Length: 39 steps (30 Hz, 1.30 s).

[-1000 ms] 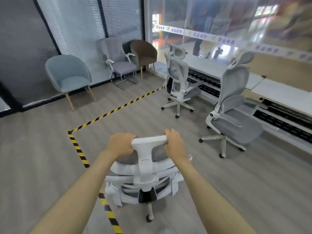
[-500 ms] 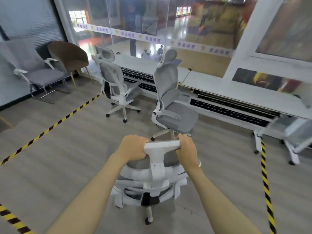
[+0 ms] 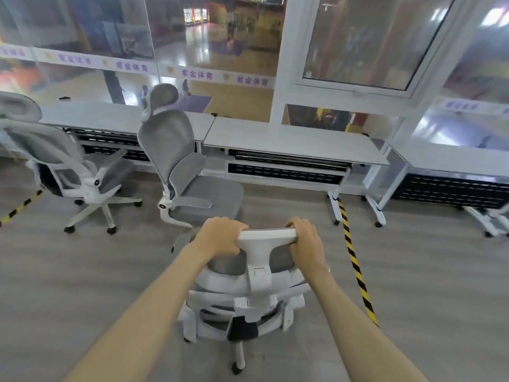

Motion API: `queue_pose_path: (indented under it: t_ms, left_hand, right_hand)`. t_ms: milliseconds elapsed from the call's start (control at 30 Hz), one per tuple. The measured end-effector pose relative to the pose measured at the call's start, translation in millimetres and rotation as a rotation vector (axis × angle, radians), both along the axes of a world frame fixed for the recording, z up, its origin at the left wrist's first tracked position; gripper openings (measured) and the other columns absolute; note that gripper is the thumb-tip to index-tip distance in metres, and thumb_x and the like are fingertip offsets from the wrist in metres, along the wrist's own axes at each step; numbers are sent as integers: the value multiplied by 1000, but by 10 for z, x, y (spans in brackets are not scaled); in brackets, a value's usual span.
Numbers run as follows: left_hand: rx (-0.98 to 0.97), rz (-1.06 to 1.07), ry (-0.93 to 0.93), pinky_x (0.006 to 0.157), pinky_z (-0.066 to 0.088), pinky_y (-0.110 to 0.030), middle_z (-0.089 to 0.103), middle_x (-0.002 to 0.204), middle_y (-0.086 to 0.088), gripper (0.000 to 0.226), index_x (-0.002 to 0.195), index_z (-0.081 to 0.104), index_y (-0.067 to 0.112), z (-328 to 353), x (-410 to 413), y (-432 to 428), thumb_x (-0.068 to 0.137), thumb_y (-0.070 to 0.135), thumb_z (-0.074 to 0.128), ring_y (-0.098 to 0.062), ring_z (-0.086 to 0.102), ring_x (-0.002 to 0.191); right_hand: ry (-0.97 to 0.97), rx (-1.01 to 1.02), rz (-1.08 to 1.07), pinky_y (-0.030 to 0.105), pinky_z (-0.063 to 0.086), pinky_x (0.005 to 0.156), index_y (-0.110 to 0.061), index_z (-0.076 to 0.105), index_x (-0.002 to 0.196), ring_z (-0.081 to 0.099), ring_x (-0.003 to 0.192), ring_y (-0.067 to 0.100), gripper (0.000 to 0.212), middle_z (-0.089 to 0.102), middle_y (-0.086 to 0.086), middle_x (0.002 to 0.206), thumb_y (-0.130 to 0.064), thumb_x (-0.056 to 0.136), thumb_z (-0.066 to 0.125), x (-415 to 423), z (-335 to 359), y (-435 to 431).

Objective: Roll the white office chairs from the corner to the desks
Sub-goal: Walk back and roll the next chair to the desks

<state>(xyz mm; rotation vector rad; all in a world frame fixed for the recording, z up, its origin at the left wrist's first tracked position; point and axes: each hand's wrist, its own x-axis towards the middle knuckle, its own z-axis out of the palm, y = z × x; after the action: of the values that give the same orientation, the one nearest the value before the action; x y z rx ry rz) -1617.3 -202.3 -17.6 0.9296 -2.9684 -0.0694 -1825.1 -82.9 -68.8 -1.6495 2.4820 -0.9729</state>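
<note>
Gripped the headrest (image 3: 266, 234) of a chair (image 3: 257, 289) from behind: left hand (image 3: 220, 238) curled over its left end, right hand (image 3: 307, 241) over its right. Faced a desk (image 3: 289, 142) along the glass wall (image 3: 220, 51). Saw a second chair (image 3: 176, 150) just ahead on the left, and a third chair (image 3: 55, 158) farther left. Noted striped tape (image 3: 355, 267) on the floor (image 3: 82, 271), running from a desk leg past the right arm.

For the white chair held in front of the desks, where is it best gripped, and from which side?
Take the chair by its headrest bar, from behind the backrest, one end each: the left grip and right grip wrap it so. It is a flat crossbar, topmost and facing the person, so a push probably goes straight toward the desk.
</note>
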Motion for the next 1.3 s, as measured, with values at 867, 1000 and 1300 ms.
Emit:
queue_pose_path:
  t_ms: [867,1000,1300]
  left_hand:
    - [-27,41,-64,76,48,-37,63,83,5,19,67,46,32,130,-4106,-2255,72,15,52,-25,61,87]
    - [-86,-21,-63,76,38,-32,55,82,7,25,80,55,28,220,-4469,-2755,78,3,51,-21,62,90]
    - [-124,-53,-115,88,42,-38,63,105,2,37,104,58,27,242,-5178,-3989,79,0,55,-24,59,103]
  right_hand:
    - [82,21,-104,32,36,66,-19,54,115,45,91,21,42,50,1,105,8,82,58,-3504,-4,-1640]
    - [77,51,-139,35,44,71,-20,52,117,45,93,22,41,49,1,108,6,86,55,-3719,41,-2113]
    - [19,154,-183,39,49,86,-19,50,128,46,107,25,46,48,5,122,5,89,55,-4280,138,-3316]
